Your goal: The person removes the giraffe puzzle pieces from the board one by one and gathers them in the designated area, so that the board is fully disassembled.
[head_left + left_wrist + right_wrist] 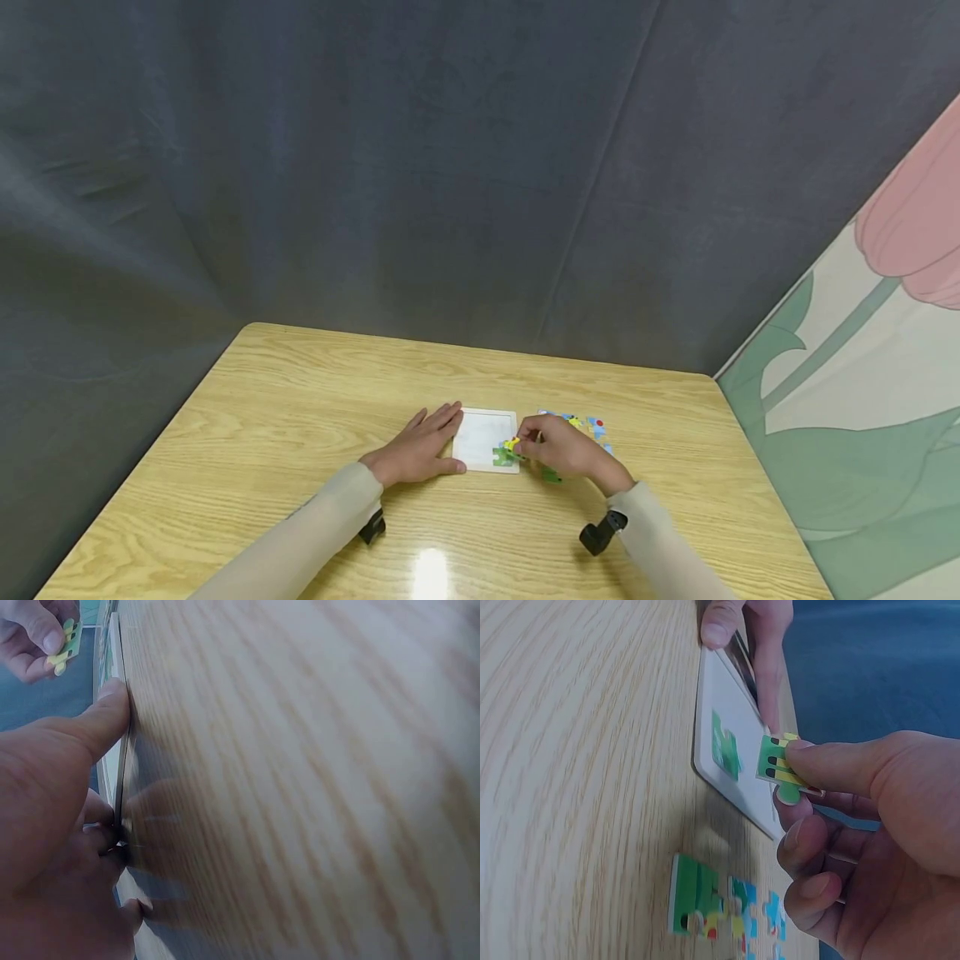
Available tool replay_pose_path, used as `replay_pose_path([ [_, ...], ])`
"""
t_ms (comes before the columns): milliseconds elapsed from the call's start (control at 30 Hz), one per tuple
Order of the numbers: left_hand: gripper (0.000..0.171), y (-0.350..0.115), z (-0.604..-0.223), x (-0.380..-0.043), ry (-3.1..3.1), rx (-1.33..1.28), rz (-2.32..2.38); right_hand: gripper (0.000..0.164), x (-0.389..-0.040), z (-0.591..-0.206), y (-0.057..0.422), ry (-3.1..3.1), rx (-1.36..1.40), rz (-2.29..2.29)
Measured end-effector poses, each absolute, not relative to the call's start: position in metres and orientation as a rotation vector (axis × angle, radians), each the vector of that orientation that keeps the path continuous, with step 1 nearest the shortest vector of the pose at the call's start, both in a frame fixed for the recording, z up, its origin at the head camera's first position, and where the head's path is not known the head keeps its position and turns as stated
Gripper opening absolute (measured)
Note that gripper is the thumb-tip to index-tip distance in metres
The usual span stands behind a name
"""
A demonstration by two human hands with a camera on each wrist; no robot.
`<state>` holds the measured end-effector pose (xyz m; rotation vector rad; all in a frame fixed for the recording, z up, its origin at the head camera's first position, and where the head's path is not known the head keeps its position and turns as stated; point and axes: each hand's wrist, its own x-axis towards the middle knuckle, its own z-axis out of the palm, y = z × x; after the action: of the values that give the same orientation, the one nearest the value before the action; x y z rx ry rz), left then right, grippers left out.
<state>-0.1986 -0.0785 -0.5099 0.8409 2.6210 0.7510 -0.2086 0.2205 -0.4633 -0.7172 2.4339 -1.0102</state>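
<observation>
A white puzzle tray (474,435) lies on the table. My left hand (416,450) rests at its left side with fingers straight, the thumb at the near edge. A green puzzle piece (724,746) lies in the tray's near right corner. Between thumb and fingers, my right hand (558,446) pinches another puzzle piece (774,761), green and yellow with dark marks. That piece is held tilted over the right part of the tray, close to the green one. In the left wrist view the held puzzle piece (66,649) shows beyond my left thumb.
Several loose puzzle pieces (596,427) in blue, green, yellow and red lie right of the tray, partly hidden by my right hand. The wooden table (337,375) ends at a dark curtain (450,208) behind. A flowered cloth (862,400) hangs at the right.
</observation>
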Motion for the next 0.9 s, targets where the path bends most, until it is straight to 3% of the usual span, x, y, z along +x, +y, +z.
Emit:
replay_pose_path([
  [900, 0.090, -0.076, -0.503, -0.196, 2.618, 0.817, 0.709, 0.016, -0.200, -0.459, 0.265, 2.542, -0.665, -1.000],
])
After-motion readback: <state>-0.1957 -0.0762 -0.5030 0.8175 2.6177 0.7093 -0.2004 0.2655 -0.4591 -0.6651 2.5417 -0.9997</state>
